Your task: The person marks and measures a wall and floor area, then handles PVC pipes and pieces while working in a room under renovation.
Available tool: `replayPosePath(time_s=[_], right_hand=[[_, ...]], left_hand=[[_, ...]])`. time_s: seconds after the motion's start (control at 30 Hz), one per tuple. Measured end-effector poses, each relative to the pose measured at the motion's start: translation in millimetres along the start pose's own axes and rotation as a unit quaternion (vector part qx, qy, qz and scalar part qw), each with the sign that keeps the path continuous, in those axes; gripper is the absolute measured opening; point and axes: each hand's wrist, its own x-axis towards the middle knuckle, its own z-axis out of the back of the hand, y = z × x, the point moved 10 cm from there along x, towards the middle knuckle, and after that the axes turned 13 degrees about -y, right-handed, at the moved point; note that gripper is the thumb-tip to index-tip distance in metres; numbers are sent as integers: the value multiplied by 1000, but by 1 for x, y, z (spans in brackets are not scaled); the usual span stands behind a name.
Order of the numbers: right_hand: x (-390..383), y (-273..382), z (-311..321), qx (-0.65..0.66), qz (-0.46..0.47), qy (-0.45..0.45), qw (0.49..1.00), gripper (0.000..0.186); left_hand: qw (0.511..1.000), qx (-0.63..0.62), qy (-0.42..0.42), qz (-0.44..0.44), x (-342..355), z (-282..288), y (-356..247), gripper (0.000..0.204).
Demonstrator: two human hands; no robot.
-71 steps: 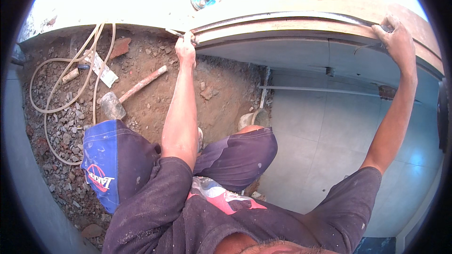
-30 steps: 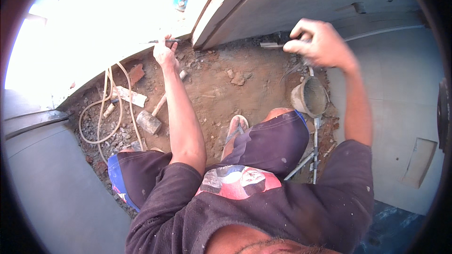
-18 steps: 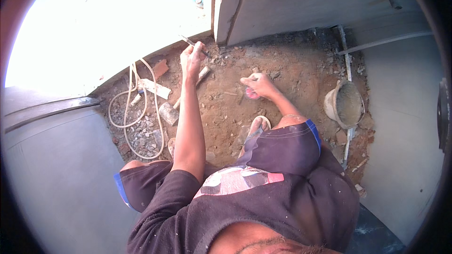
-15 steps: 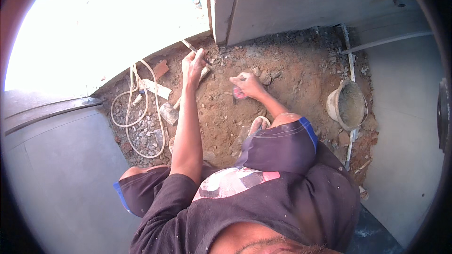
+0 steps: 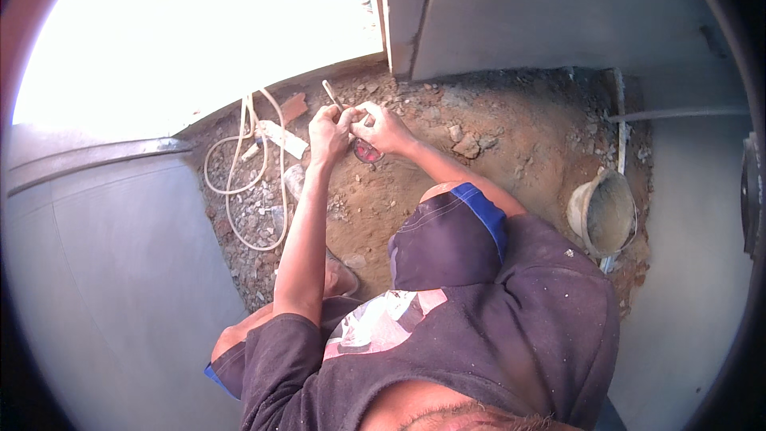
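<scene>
In front of me my left hand is closed around a thin rod, its pale end pointing up and away. My right hand is closed too, its fingertips meeting the left hand's fingers near the rod's lower end. Below the right palm shows a round red thing with a dark rim. It looks held by that hand, though the grip is partly hidden. What lies between the touching fingertips is too small to make out. Both hands are over the bare dirt, between my knees and the far wall.
A pale hose lies looped on rubble at the left, beside a white strip and a brick piece. At the right stands a dirty bucket near a white pipe. Stones lie beyond my right forearm. Grey walls enclose both sides.
My right hand has moved left with the round red thing and now meets my left hand. The rod has turned more upright. My view and legs have shifted a little.
</scene>
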Motion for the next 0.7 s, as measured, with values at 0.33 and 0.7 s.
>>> replayPosePath(time_s=[0.33,0.7], right_hand=[[11,10,-12,20,13,-58,998,28],[5,-24,19,63,-78,-143,985,33]], left_hand=[[997,-36,30,65,-2,8,-3,27],[955,-188,179,145,-40,-20,1,46]])
